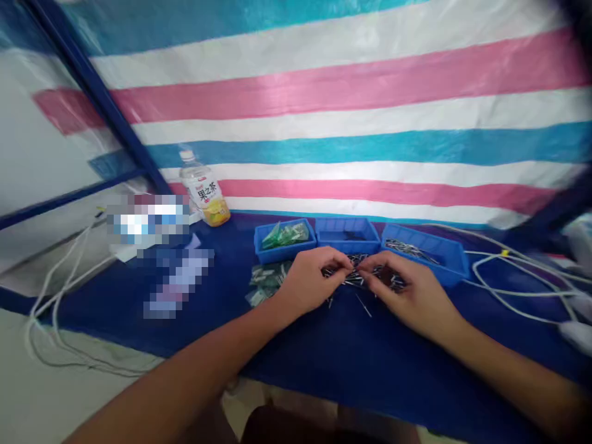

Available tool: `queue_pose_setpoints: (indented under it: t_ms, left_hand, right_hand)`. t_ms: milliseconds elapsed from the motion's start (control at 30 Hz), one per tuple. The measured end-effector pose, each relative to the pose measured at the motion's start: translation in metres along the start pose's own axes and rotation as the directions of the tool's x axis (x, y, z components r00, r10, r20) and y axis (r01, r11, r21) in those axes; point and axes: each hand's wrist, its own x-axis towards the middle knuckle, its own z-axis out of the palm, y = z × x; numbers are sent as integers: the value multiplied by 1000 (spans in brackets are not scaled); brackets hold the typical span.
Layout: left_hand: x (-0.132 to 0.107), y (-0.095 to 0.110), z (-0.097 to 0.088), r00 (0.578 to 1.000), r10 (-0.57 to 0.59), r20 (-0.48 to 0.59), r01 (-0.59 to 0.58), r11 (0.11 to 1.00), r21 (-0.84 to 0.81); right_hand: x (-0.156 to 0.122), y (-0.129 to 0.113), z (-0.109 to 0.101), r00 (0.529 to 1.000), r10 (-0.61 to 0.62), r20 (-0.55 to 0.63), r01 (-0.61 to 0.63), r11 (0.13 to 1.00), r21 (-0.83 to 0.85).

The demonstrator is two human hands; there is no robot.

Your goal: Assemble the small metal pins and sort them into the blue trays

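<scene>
Both my hands rest on a blue table (351,357) over a loose pile of thin metal pins (365,276). My left hand (311,280) has its fingers curled and pinched at the pile's left side. My right hand (407,293) is pinched too, its fingertips meeting the left hand's at the pile's middle. What each pinch holds is too small to name. A few stray pins (363,304) lie nearer me. Small clear green-tinted bags (266,280) lie just left of my left hand.
Three blue trays stand behind the pile: the left tray (283,242) holds green bags, the middle tray (346,234) looks nearly bare, the right tray (428,254) holds metal pins. A drink bottle (203,194) stands at the back left. White cables (518,277) trail on the right.
</scene>
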Motion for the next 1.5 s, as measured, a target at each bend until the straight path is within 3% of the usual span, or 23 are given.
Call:
queue_pose_setpoints:
  t_ms: [233,500,833,1033,1267,1400,1500]
  left_hand:
    - [-1,-1,0,999,-48,-4,48,999,2]
    - [-2,3,0,999,-32,10,32,999,6]
    - [-3,5,1,978,-193,76,205,952,-225]
    - [-4,5,0,928,-293,230,357,875,-326]
    - [-5,-2,4,963,-195,189,263,843,-470]
    - [-4,-2,1,973,-195,122,228,898,-376]
    - [-4,3,-2,966,-214,148,243,943,-226]
  right_hand:
    - [-3,-2,-1,998,30,-59,-29,999,15]
    - [-1,-1,-2,1000,-27,-3,27,1000,-9]
    - [-1,-8,0,1000,9,28,-9,1000,21]
    - [-4,-4,1,999,28,39,-29,999,25]
    - [-2,-4,-3,999,-23,32,23,1000,18]
    - [0,-4,-5,999,-48,-11,48,999,-5]
    - [0,-3,-6,998,-27,-50,26,999,-27]
